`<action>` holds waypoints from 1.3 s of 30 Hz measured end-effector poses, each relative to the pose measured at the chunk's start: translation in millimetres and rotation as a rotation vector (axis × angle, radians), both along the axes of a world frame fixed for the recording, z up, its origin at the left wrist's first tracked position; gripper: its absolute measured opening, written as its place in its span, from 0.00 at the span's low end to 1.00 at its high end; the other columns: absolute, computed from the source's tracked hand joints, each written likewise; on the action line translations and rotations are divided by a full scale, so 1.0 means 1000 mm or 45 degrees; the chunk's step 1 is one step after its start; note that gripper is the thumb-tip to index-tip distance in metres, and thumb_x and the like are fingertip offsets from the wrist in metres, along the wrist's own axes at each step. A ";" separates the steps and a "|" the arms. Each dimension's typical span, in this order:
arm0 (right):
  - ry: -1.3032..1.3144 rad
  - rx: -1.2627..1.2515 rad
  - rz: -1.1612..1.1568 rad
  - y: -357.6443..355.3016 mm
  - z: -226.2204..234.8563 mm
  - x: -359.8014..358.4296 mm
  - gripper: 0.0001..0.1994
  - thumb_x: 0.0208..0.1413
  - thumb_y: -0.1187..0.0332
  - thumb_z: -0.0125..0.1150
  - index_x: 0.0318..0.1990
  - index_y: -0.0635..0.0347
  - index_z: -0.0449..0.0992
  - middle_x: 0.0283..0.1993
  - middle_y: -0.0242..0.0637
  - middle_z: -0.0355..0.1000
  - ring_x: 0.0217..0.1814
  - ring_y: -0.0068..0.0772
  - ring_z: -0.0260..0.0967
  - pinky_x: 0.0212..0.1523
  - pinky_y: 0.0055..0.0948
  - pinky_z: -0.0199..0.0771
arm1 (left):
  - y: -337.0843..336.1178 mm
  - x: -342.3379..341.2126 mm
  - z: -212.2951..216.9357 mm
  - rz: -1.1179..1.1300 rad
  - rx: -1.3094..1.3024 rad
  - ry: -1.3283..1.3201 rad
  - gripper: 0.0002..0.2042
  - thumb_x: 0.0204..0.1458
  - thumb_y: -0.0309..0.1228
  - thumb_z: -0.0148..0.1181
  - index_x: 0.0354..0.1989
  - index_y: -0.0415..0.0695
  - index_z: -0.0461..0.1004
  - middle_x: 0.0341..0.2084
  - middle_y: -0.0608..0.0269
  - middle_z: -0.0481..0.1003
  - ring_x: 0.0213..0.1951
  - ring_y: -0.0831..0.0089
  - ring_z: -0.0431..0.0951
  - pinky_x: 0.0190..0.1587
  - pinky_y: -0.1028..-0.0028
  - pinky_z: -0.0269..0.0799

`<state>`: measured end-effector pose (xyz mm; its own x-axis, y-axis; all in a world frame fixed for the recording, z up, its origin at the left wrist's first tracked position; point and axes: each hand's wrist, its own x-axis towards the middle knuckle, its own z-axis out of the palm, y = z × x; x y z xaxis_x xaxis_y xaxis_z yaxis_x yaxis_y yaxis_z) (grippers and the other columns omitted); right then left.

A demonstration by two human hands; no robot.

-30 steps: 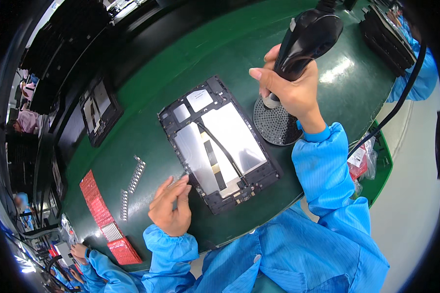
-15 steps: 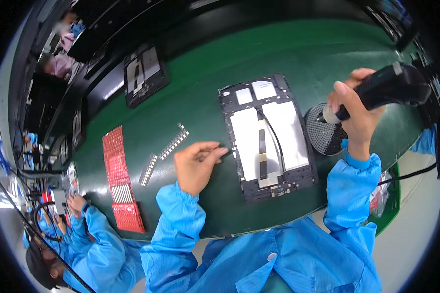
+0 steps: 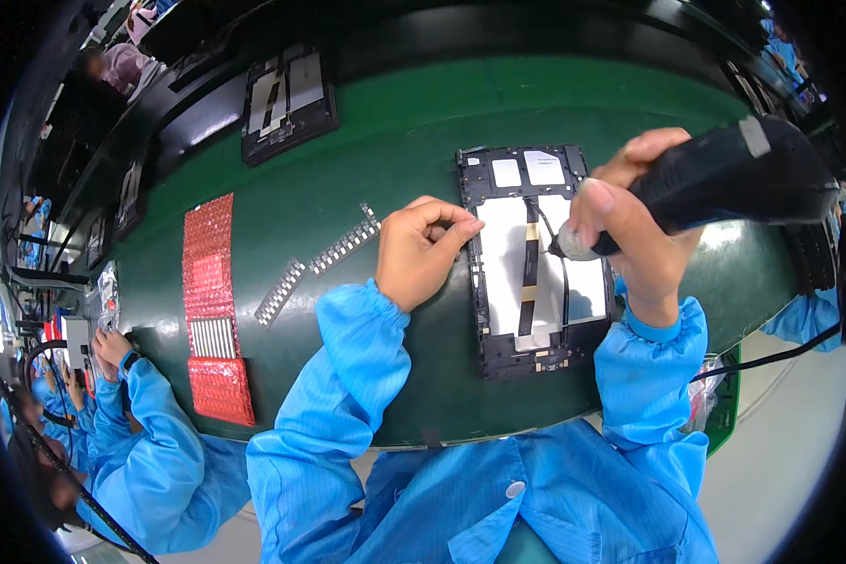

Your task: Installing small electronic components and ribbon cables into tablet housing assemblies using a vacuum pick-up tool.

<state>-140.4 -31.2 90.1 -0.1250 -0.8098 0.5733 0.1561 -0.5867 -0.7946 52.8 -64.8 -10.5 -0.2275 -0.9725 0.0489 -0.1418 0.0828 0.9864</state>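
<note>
"Start at the far left. What do I have on my feed?"

"I see a co-worker's hand (image 3: 113, 350) by the edge of the green table (image 3: 442, 381). Next comes a red bubble-wrap sleeve (image 3: 209, 282) with a row of pale bars (image 3: 212, 338) showing through its gap."

"And right of that?"

"I have a strip of small parts (image 3: 279, 293), a second opened tablet (image 3: 289, 99) toward the back, then another parts strip (image 3: 345, 244), nearly end to end with the first."

"Now the left hand (image 3: 430, 252)?"

"I see its thumb and forefinger pinched together at the left edge of the main opened tablet (image 3: 540, 273). I can't tell whether anything tiny sits between them. That tablet lies flat in front of the person, silver panels up, a black cable (image 3: 565, 291) running down it."

"The right hand (image 3: 644, 221)?"

"I have it wrapped around a black electric screwdriver (image 3: 738, 179), tilted, its pale nose (image 3: 578, 246) over the tablet. I can't tell whether the bit touches. Below, at far right, I see a green bin (image 3: 724, 418) with clear plastic bags (image 3: 703, 399) in it."
</note>
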 end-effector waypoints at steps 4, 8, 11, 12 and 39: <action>0.016 0.058 0.088 -0.014 -0.004 0.019 0.15 0.44 0.81 0.65 0.40 0.68 0.68 0.22 0.35 0.72 0.20 0.19 0.69 0.22 0.16 0.66 | -0.010 0.003 -0.003 -0.084 -0.019 0.015 0.06 0.48 0.25 0.64 0.29 0.34 0.76 0.20 0.65 0.74 0.19 0.84 0.71 0.22 0.82 0.66; 0.126 0.063 0.120 -0.020 -0.002 0.033 0.17 0.47 0.83 0.60 0.43 0.62 0.61 0.21 0.39 0.69 0.17 0.29 0.67 0.21 0.28 0.70 | -0.010 0.007 0.020 -0.241 0.291 0.087 0.07 0.49 0.26 0.63 0.29 0.34 0.75 0.18 0.68 0.73 0.18 0.85 0.70 0.21 0.83 0.65; 0.195 0.016 0.123 -0.025 -0.007 0.036 0.17 0.47 0.83 0.60 0.43 0.63 0.61 0.21 0.39 0.69 0.17 0.29 0.67 0.21 0.27 0.70 | -0.010 0.006 0.015 -0.241 0.268 0.046 0.06 0.49 0.26 0.62 0.28 0.35 0.76 0.18 0.68 0.72 0.17 0.86 0.68 0.20 0.81 0.64; 0.199 0.022 0.133 -0.026 -0.008 0.038 0.17 0.47 0.83 0.60 0.43 0.63 0.61 0.21 0.39 0.69 0.17 0.29 0.67 0.21 0.27 0.70 | -0.011 0.007 0.011 -0.232 0.274 0.051 0.06 0.49 0.26 0.62 0.28 0.35 0.76 0.18 0.68 0.72 0.17 0.86 0.68 0.20 0.81 0.64; 0.199 0.089 0.074 -0.041 -0.020 0.059 0.15 0.46 0.84 0.61 0.40 0.66 0.64 0.20 0.38 0.69 0.17 0.26 0.67 0.21 0.26 0.70 | -0.021 0.006 0.007 -0.125 0.254 -0.060 0.07 0.41 0.24 0.67 0.24 0.34 0.76 0.18 0.60 0.76 0.20 0.78 0.75 0.23 0.78 0.71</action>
<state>-81.9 -71.9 70.2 0.0091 -0.8515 0.5243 0.0596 -0.5230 -0.8503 58.6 -85.5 -3.6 -0.3194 -0.9349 -0.1549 -0.1887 -0.0975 0.9772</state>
